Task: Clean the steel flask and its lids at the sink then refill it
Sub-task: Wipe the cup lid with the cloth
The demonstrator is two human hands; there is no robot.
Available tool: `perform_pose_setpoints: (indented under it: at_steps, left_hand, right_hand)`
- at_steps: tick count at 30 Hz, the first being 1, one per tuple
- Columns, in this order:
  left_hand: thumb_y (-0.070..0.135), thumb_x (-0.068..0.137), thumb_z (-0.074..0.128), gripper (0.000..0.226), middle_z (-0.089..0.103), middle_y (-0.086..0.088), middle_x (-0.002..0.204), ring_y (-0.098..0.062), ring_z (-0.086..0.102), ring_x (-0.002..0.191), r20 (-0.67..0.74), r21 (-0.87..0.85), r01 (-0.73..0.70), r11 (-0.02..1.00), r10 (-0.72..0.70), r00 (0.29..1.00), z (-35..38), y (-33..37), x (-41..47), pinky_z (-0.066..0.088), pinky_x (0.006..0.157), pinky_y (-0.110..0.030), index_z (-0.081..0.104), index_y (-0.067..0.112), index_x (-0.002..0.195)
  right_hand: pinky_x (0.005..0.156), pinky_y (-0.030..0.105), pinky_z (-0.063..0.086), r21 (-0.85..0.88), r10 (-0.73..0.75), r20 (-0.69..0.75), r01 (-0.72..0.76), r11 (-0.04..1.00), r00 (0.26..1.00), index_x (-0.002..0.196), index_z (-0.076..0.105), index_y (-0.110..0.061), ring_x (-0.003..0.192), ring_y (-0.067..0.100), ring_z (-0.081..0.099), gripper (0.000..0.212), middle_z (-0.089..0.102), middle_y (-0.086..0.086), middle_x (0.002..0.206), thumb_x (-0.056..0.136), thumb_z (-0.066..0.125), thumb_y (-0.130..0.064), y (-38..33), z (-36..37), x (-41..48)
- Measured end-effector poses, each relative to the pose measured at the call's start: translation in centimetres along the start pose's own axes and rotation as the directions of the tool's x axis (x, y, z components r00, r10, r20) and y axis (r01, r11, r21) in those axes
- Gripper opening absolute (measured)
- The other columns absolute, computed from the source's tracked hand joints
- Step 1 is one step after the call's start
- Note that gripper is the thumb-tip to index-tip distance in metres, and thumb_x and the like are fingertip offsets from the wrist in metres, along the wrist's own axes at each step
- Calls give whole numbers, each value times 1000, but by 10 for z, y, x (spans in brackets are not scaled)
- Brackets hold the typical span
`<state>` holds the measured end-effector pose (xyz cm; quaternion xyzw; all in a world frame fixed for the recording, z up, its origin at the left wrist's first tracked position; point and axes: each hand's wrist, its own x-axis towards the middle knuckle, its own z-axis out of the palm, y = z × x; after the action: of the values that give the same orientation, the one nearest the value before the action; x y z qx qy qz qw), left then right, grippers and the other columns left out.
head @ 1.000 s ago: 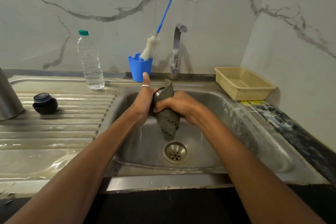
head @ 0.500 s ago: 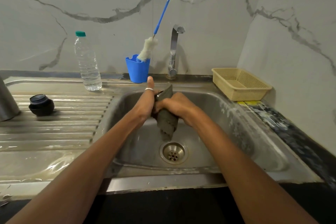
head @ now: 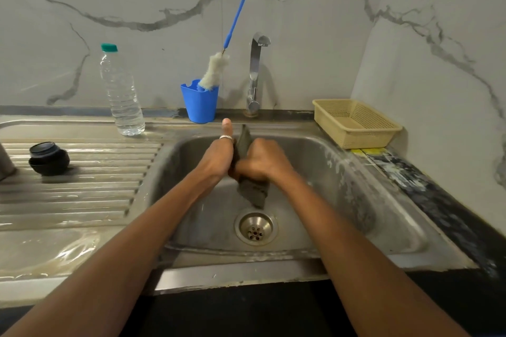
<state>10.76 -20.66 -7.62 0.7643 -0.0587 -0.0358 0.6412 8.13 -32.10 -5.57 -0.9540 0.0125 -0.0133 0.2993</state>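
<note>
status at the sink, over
Left hand and right hand grip cloth over sink. Black lid sits on drainboard. Nothing blocking.

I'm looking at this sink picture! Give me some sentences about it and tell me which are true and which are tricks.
1. The right hand grips a grey cloth over the sink. True.
2. The brush stands in a red cup. False: it stands in a blue cup.
3. The water bottle has a green cap. True.
4. The black lid lies inside the basket. False: it sits on the ribbed drainboard, left of the sink.
5. Water is pouring from the bottle. False: it stands upright with its cap on.
</note>
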Motion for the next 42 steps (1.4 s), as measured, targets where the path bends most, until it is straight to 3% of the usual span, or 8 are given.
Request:
perform_pose_setpoints:
  at_steps: [4,7,11,17,20,26,33,42]
  left_hand:
    - [69,102,14,77,68,0,124,-18,60,122,-2,-109,7,994,-7,1000,7,-1,-4,41,113,-39,67,17,121]
    - [70,102,19,73,68,-1,72,-16,61,78,-3,-265,12,964,-13,1000,-6,0,-2,51,74,-32,62,17,76]
    - [76,98,21,77,61,-16,89,-29,58,88,92,-334,48,941,-19,996,-14,2,-1,51,82,-41,61,12,82]
    - [89,86,14,101,59,-12,143,-24,53,133,-47,-32,65,997,-67,997,4,4,-5,34,120,-45,58,16,140]
    - [73,99,18,73,68,-10,130,-21,60,124,3,-164,54,985,-54,999,4,-1,-5,39,116,-41,67,21,116]
    - [74,99,17,91,70,-20,103,-28,67,98,128,-333,101,937,-61,990,-15,8,-9,54,96,-44,68,0,114]
    - [74,99,18,83,60,-11,139,-23,55,130,-56,-48,88,995,-91,994,6,10,-7,35,119,-44,57,12,138]
    - [66,100,41,63,76,-10,91,-20,74,85,111,-416,168,894,-133,985,-16,9,-7,57,76,-36,71,11,98]
  right_hand:
    - [67,37,62,-88,-67,-152,54,995,986,78,50,-17,73,23,71,39,67,3,76,70,87,-26,-10,19,-5]
    - [80,39,63,237,-16,80,-3,972,997,85,74,-12,80,22,74,27,76,5,82,64,84,-26,-10,4,1]
    - [100,50,55,660,-119,422,-215,719,899,107,73,1,96,36,72,41,76,21,102,70,77,-15,1,-15,4]
    - [65,36,62,-137,-79,-137,60,989,987,83,53,-13,68,23,71,35,69,4,76,73,85,-24,-13,15,-8]
    - [70,37,61,-173,-114,-170,84,981,979,88,52,-13,77,24,70,39,66,3,80,72,85,-25,-18,19,-8]
    - [90,45,57,633,-90,415,-216,743,906,103,74,-1,86,28,71,41,76,17,98,65,79,-14,-3,-17,0]
    - [67,35,57,-176,-154,-144,127,976,978,70,41,-21,76,22,67,41,63,3,74,75,82,-20,-19,15,-15]
    - [89,35,61,639,-186,431,-153,754,883,113,72,-3,99,26,74,36,76,14,107,81,82,-14,3,-22,-3]
